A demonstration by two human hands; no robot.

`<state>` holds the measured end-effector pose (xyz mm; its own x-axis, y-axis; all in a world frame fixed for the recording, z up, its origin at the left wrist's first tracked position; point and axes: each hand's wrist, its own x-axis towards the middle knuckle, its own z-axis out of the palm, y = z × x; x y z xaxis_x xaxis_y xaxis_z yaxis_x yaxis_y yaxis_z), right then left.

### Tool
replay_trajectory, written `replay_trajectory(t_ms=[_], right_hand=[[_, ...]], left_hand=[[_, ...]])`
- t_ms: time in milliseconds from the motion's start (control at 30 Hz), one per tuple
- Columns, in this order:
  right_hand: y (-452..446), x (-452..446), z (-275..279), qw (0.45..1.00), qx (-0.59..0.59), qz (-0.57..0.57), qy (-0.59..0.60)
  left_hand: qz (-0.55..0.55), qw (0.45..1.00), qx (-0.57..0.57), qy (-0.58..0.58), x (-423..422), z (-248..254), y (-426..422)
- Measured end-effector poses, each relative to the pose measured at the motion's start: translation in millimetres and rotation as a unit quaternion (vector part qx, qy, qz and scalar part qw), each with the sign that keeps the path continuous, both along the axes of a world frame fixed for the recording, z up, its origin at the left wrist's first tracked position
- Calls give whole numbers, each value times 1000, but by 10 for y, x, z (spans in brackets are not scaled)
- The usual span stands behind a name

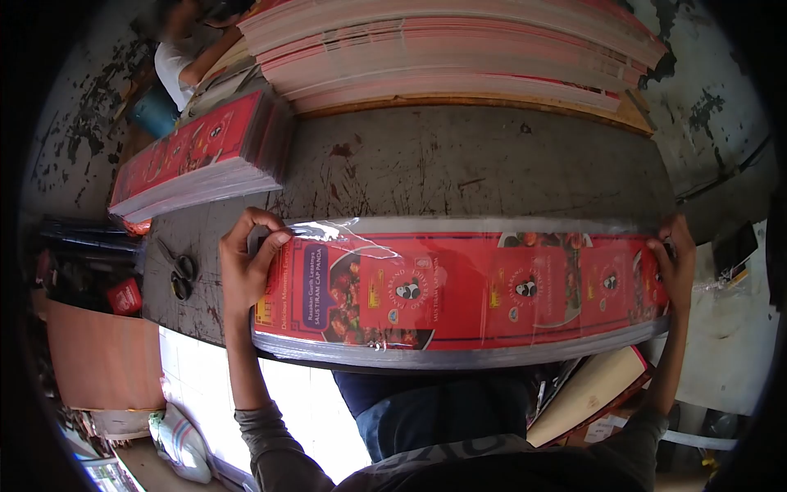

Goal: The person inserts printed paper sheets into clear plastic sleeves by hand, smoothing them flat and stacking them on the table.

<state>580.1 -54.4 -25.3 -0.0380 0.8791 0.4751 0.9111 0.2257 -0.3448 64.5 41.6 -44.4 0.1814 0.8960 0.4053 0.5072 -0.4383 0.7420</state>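
Note:
A long stack of red printed sheets in clear plastic (467, 287) lies at the near edge of the table, close to my body. Panda logos and food pictures show on the top sheet, and light glares off the plastic. My left hand (248, 256) pinches the far left corner of the plastic between thumb and fingers. At the far right corner, my right hand (677, 256) is closed on the edge, its fingertips partly hidden. Black-handled scissors (182, 275) lie on the table left of my left hand.
A second pile of red sleeved prints (184, 160) stands at the table's back left. Tall stacks of paper sheets (443, 53) rest on a wooden board behind the scratched dark table (484, 164). Another person (176, 70) is at the upper left. A brown panel (106, 357) stands lower left.

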Motion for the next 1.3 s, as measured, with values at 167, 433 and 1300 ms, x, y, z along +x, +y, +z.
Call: replay_trajectory(t_ms=[167,433,1300], right_hand=[[-14,20,-8,1000,2,8,4],[7,52,-32,998,-38,-12,56],[27,108,-106,997,-41,-35,55]], left_hand=[[5,1000,-11,-7,-8,-4,0],[2,1000,-3,-28,4,-14,-16],[9,997,-51,-48,28,-22,56]])
